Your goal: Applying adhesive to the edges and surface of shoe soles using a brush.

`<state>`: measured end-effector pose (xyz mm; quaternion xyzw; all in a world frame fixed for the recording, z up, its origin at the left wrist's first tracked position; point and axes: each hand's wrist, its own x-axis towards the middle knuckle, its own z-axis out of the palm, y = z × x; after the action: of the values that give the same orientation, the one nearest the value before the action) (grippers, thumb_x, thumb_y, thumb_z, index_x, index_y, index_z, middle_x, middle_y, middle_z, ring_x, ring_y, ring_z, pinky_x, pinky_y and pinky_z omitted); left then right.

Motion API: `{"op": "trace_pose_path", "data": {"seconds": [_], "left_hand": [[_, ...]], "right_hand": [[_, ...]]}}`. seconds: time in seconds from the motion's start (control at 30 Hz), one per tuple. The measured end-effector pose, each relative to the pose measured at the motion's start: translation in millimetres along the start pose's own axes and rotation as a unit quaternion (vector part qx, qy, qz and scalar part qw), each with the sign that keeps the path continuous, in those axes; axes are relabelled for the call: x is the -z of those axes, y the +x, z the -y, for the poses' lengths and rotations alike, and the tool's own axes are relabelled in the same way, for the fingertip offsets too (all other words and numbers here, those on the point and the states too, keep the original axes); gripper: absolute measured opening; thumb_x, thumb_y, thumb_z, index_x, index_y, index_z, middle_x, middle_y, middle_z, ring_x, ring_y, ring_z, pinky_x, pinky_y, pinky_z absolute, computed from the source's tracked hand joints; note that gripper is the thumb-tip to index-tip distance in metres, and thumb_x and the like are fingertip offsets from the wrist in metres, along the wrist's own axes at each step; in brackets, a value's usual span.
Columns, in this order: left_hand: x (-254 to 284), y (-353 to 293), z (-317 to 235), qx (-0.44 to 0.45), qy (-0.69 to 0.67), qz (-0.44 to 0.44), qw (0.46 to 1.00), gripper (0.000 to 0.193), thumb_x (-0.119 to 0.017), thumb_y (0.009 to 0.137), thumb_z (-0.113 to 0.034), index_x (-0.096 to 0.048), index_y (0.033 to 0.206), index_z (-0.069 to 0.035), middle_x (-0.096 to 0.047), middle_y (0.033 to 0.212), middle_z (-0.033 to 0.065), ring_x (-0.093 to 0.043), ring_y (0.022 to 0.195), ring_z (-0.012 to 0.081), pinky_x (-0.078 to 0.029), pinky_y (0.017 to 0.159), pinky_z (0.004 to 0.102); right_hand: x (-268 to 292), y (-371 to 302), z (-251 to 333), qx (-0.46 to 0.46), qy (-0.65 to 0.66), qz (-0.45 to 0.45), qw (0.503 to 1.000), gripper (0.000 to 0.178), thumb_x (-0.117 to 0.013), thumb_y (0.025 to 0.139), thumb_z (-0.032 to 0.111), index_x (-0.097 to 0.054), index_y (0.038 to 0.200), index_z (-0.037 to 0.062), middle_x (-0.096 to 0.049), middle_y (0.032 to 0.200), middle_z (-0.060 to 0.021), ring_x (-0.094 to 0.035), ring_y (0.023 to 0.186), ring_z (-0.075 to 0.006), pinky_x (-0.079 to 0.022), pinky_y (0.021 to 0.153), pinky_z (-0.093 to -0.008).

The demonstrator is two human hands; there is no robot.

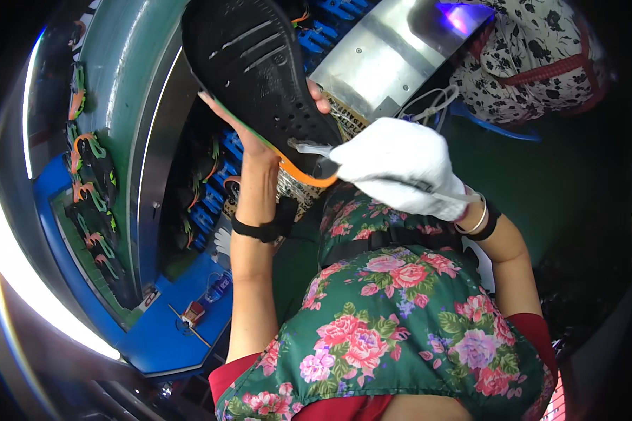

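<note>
Black sole in left hand

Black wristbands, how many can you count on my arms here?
2. One black wristband is around the left forearm near the wrist; the other black band is around the right wrist, behind the white glove. Anything under the glove would be hidden.

Glaring strip light, dark fisheye edges

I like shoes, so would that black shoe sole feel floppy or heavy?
Probably not floppy: the black shoe sole sticks out past the left hand without sagging. It may be light, as that hand seems to bear it.
</note>
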<state>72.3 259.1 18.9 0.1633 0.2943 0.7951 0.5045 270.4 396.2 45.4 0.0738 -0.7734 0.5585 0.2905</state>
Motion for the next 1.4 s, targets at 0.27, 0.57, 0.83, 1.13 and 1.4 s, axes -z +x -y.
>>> {"op": "trace_pose_path", "data": {"seconds": [0.27, 0.57, 0.83, 1.13, 1.4], "left_hand": [[4.1, 8.9, -4.6, 0.090, -0.029, 0.036, 0.995, 0.116, -0.032, 0.075, -0.102, -0.056, 0.127, -0.002, -0.062, 0.095, 0.0194, -0.062, 0.082, 0.0310, -0.052, 0.078, 0.0450], [9.8, 17.8, -1.9, 0.105, -0.024, 0.043, 0.993, 0.125, -0.016, 0.076, -0.103, -0.055, 0.137, -0.001, -0.065, 0.098, 0.0220, -0.066, 0.082, 0.0328, -0.055, 0.075, 0.0466], [15.8, 23.4, -2.2, 0.228, -0.005, 0.035, 0.973, 0.129, -0.011, 0.078, -0.102, -0.052, 0.144, 0.000, -0.068, 0.102, 0.0263, -0.071, 0.085, 0.0363, -0.059, 0.076, 0.0482], [9.1, 20.3, 9.0, 0.258, 0.066, 0.022, 0.964, 0.114, -0.020, 0.087, -0.094, -0.058, 0.140, -0.001, -0.071, 0.100, 0.0252, -0.074, 0.076, 0.0350, -0.064, 0.069, 0.0459], [0.5, 28.0, 13.2, 0.207, 0.202, -0.123, 0.949, 0.088, -0.039, 0.098, -0.077, -0.061, 0.140, -0.002, -0.073, 0.118, 0.0189, -0.077, 0.096, 0.0234, -0.067, 0.075, 0.0364]], "right_hand": [[4.9, 9.8, -0.7, -0.056, 0.193, 0.039, 0.979, 0.021, -0.080, 0.079, 0.001, -0.079, 0.099, 0.0071, -0.079, 0.099, -0.0092, -0.075, 0.088, -0.0253, -0.059, 0.077, -0.0358], [1.4, 10.3, 9.5, -0.120, 0.219, 0.088, 0.964, 0.010, -0.083, 0.079, 0.004, -0.080, 0.088, 0.0056, -0.079, 0.096, -0.0112, -0.076, 0.085, -0.0243, -0.059, 0.075, -0.0344], [-0.7, 5.7, -15.1, 0.026, 0.092, 0.112, 0.989, 0.019, -0.078, 0.080, 0.005, -0.079, 0.099, 0.0112, -0.078, 0.102, -0.0069, -0.074, 0.090, -0.0261, -0.058, 0.080, -0.0371], [6.7, 2.0, -17.1, 0.020, 0.074, 0.147, 0.986, 0.014, -0.078, 0.082, 0.011, -0.080, 0.096, 0.0109, -0.079, 0.102, -0.0060, -0.074, 0.091, -0.0242, -0.056, 0.091, -0.0370], [8.8, 1.3, -28.8, 0.077, 0.036, 0.164, 0.983, 0.020, -0.077, 0.084, 0.015, -0.079, 0.104, 0.0114, -0.077, 0.107, -0.0072, -0.073, 0.091, -0.0269, -0.058, 0.079, -0.0367]]}}
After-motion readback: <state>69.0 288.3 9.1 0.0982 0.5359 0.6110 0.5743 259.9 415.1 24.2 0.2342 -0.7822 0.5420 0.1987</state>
